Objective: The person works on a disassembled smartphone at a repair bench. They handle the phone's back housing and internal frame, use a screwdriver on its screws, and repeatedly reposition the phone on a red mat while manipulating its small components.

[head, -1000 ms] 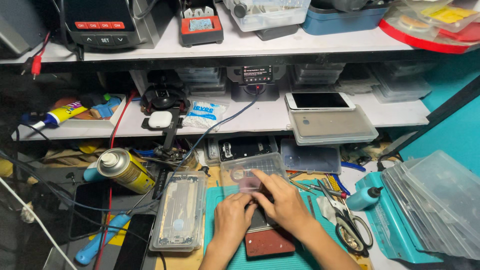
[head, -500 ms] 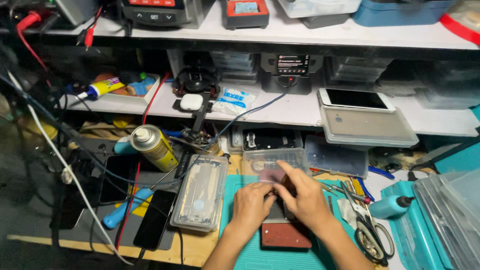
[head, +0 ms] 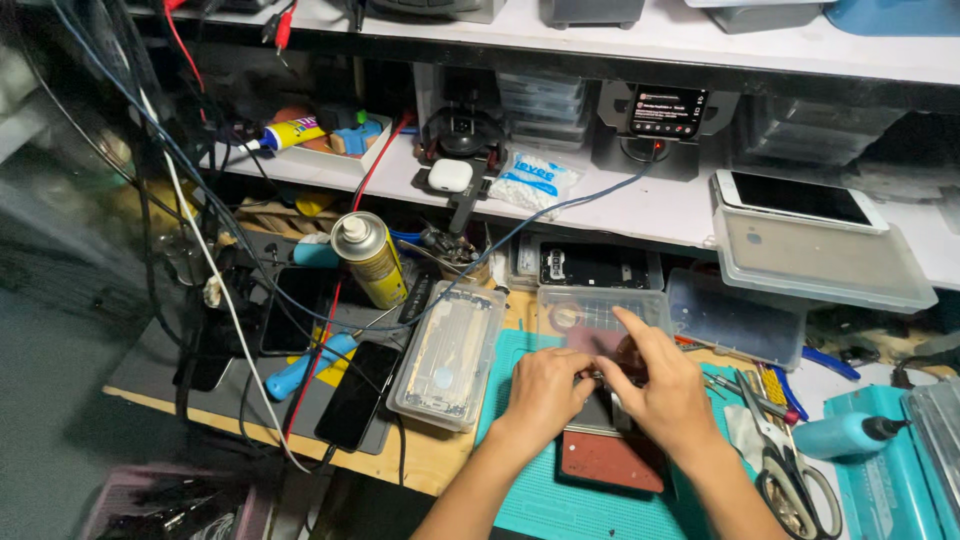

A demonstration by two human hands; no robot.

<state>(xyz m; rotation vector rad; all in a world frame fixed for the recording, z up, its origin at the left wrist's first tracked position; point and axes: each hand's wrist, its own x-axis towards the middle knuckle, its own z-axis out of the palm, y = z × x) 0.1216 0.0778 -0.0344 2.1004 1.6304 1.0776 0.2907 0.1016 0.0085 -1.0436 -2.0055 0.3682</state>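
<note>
A: Obs. 1, hands. Left hand (head: 545, 390) lies knuckles up on the teal mat (head: 540, 500), fingers curled together toward the right hand (head: 665, 395), fingertips meeting it at about 3 o'clock. Whether the left fingers pinch anything, I cannot tell; the contact spot is hidden

B: And the right?

A: Right hand lies over a dark flat device (head: 600, 412); index finger stretched toward 11 o'clock, tip resting on the lid of a clear plastic box (head: 600, 315), other fingers bent down onto the device. Not clamped as far as I can see. The device lies on the mat between and under both hands, mostly covered

B: Next ring outward?

A: At 6 o'clock of the hands, a reddish-brown pad (head: 612, 462) touches the device's near edge. At 9 o'clock of the left hand, a clear tray (head: 450, 355) holds a phone frame, partly on the mat's edge. At 3 o'clock of the right hand, scissors (head: 790, 470) and small tools, then a teal bottle (head: 845, 435) lying on its side

B: Further out?

A: At 10 o'clock, a yellow spray can (head: 370, 258) stands upright among cables. At 9 o'clock, past the tray, a black phone (head: 357, 395) and a blue-handled tool (head: 300, 366). At 1 o'clock, a white phone (head: 795, 200) lies on a grey case on the shelf (head: 620, 210)
</note>
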